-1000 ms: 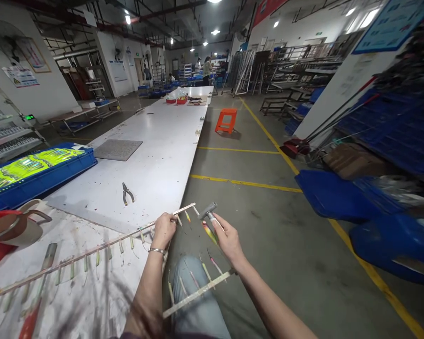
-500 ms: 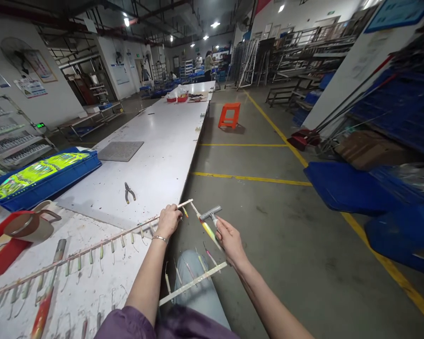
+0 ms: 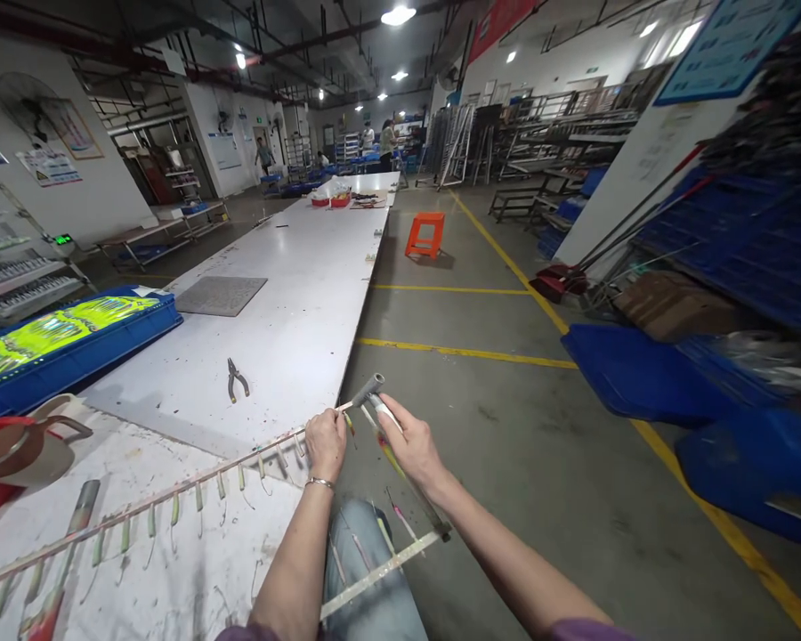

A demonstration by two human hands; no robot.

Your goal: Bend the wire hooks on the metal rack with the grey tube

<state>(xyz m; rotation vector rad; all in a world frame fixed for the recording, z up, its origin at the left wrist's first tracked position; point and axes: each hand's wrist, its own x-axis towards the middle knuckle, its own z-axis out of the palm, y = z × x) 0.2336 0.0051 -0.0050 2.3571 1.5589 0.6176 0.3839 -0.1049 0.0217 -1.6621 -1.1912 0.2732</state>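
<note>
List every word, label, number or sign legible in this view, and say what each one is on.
None can be read.
Blue sign board upper right: print too small.
Red banner under the ceiling: characters blurred.
Wall posters at left: blurred.
Notice board on the far wall: too small.
Yellow-green packs in the blue crate: print blurred.

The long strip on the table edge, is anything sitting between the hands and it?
Nothing visible. The left hand already grips the long strip near its end, and the right hand brings a grey-headed tool right against that tip.
</note>
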